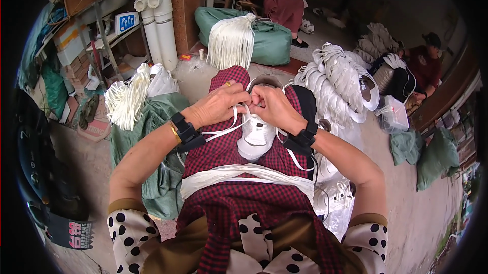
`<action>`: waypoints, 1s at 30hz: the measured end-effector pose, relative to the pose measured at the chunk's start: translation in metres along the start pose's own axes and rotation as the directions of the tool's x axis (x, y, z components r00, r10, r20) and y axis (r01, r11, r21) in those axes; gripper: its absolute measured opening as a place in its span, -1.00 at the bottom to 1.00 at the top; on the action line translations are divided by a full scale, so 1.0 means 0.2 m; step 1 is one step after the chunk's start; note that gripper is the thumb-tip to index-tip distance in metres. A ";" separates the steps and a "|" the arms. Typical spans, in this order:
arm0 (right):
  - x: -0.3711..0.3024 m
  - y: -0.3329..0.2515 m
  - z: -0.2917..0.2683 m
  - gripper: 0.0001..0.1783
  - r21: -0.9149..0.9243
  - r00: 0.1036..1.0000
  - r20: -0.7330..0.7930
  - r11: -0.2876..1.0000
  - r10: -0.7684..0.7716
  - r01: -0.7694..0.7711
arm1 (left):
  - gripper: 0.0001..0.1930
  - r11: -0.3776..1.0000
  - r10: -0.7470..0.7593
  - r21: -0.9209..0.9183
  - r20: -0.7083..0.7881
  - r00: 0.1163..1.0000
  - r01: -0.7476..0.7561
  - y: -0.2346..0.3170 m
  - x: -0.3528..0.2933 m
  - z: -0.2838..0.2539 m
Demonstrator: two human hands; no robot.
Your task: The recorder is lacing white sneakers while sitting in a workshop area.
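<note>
Wore a checked apron (244, 197) with a white shoe (255, 139) lengthwise on it, toe nearest the camera. Pinched lace (235, 116) just above with left hand (216, 105) and right hand (278, 106), fingertips close, right nearer the shoe.

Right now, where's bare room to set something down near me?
Bare floor lies between your right forearm and the rightmost green sack, and left of the green sheeting beside your lap. Crowded: the lap, with white shoe, left hand and right hand; white pile ahead-right.
</note>
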State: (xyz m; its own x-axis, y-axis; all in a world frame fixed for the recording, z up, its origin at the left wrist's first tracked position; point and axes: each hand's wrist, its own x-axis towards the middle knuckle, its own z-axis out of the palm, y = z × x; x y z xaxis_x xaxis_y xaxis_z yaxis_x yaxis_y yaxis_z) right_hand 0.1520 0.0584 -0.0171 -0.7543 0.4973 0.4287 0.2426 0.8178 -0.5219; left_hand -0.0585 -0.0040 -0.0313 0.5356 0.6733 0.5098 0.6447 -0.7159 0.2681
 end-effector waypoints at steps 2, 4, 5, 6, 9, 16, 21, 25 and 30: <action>-0.01 0.01 -0.05 -0.83 -0.085 0.995 -0.006 0.991 -0.101 0.100 | -0.76 1.000 -0.001 -0.014 0.002 1.000 0.001 0.02 0.01 -0.01; -0.04 0.00 -0.17 -0.87 -0.205 0.987 -0.006 0.966 -0.162 0.157 | -0.71 0.998 0.008 0.056 -0.022 1.000 -0.006 0.03 0.01 -0.01; -0.06 -0.02 -0.27 -0.88 -0.241 0.994 -0.053 0.968 -0.091 0.075 | -0.71 0.999 0.012 0.053 -0.026 1.000 -0.011 0.04 0.01 -0.01; -0.09 -0.03 -0.39 -0.88 -0.305 0.997 -0.073 0.952 -0.031 0.008 | -0.69 0.996 -0.020 0.092 -0.017 1.000 0.021 0.05 0.02 -0.02; -0.19 -0.06 -0.65 -0.74 -0.354 0.985 -0.141 0.924 0.101 -0.145 | -0.66 0.996 -0.016 0.091 -0.056 0.998 0.021 0.13 0.10 0.00; -0.24 -0.14 -0.66 -0.77 -0.286 0.979 -0.036 0.937 0.200 -0.202 | -0.79 0.896 -0.196 -0.426 -0.134 0.972 0.122 0.30 0.43 0.12; -0.22 -0.18 -0.65 -0.85 -0.147 0.966 -0.004 0.955 0.260 -0.258 | -0.86 0.698 -0.321 -0.647 0.102 0.942 0.308 0.32 0.43 0.06; -0.15 -0.15 -0.51 -0.86 0.078 0.976 0.004 0.973 0.217 -0.217 | -0.88 0.760 -0.403 -0.512 0.114 0.908 0.401 0.27 0.25 -0.06; -0.06 0.10 -0.25 -0.73 -0.146 1.000 0.018 0.989 0.006 -0.003 | -0.88 0.809 -0.491 -0.336 0.063 0.869 0.482 0.20 0.05 -0.13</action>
State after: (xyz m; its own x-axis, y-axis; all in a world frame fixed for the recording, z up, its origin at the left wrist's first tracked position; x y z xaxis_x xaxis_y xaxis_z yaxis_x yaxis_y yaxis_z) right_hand 0.1962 0.0838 0.0051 -0.7636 0.4971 0.4121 0.3319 0.8497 -0.4098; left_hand -0.0417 -0.0296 0.0061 0.1830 0.9483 0.2593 0.5970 -0.3168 0.7371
